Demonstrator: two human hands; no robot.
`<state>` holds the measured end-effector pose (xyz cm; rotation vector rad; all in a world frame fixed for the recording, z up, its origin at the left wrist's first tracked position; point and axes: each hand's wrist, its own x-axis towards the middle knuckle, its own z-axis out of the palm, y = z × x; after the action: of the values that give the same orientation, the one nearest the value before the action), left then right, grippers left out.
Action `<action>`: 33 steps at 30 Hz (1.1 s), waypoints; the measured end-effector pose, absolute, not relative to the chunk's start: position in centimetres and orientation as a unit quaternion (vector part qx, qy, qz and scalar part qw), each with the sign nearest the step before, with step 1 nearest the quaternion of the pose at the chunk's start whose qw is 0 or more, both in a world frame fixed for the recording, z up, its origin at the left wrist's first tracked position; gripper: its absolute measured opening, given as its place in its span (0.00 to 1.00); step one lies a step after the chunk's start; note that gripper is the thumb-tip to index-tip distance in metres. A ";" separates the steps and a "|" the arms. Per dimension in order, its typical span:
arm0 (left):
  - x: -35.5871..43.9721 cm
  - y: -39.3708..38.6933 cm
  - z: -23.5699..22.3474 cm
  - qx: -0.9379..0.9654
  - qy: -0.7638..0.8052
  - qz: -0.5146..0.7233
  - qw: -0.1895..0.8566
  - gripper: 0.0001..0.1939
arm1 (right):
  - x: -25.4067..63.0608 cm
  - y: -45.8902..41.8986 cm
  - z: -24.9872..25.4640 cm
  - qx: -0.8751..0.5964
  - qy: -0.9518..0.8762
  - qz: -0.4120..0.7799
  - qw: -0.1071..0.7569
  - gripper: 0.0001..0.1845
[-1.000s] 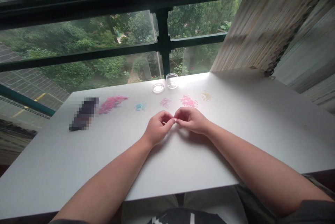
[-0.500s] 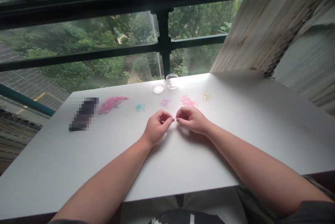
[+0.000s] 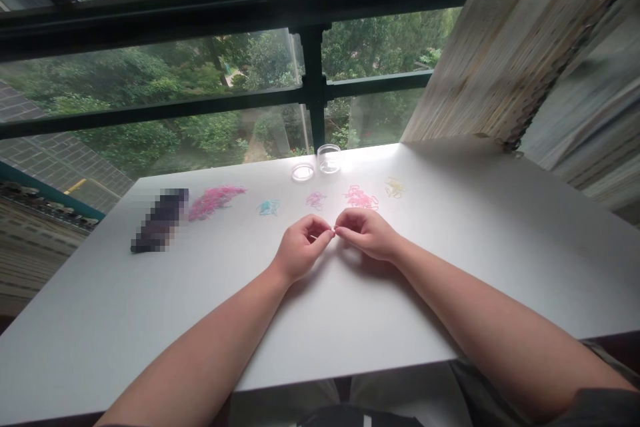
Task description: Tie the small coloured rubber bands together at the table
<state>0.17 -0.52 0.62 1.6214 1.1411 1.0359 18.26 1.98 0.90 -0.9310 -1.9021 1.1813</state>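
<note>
Over the middle of the white table point(image 3: 300, 340), my left hand point(image 3: 304, 248) and my right hand point(image 3: 367, 232) meet fingertip to fingertip. Each is closed in a pinch of thumb and forefinger; whatever they pinch is too small to make out. Just beyond my right hand lies a pile of pink loops point(image 3: 361, 196), like small rubber bands. A little lilac pile point(image 3: 316, 199) and a turquoise pile point(image 3: 269, 207) are farther left, and a pale yellow pile point(image 3: 395, 187) is to the right. A larger pink mixed pile point(image 3: 215, 202) spreads at the left.
A clear round container point(image 3: 329, 159) and a shallow clear lid or dish point(image 3: 303, 172) stand at the table's back edge by the window. A dark, pixelated object point(image 3: 161, 220) lies at the left. Behind the table are green window bars point(image 3: 314, 67) and a striped curtain point(image 3: 450, 67).
My fingertips have come together, closing the small gap between my hands. The whole view has shifted slightly; the piles and containers stay where they were on the table.
</note>
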 end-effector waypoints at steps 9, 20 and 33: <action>0.2 -0.5 0.8 0.647 0.467 0.415 0.437 0.10 | 18.3 2.1 1.0 -0.370 -0.740 0.421 0.370 0.03; 0.1 -0.5 0.9 0.643 0.465 0.372 0.481 0.16 | 18.2 1.7 1.3 -0.331 -0.788 0.352 0.382 0.03; 0.0 -0.5 1.5 0.652 0.466 0.363 0.475 0.14 | 18.3 1.8 1.3 -0.342 -0.788 0.336 0.386 0.03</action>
<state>0.01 -0.53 1.52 1.5952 1.1384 0.8888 18.27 1.84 1.28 -0.8702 -2.0070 0.8560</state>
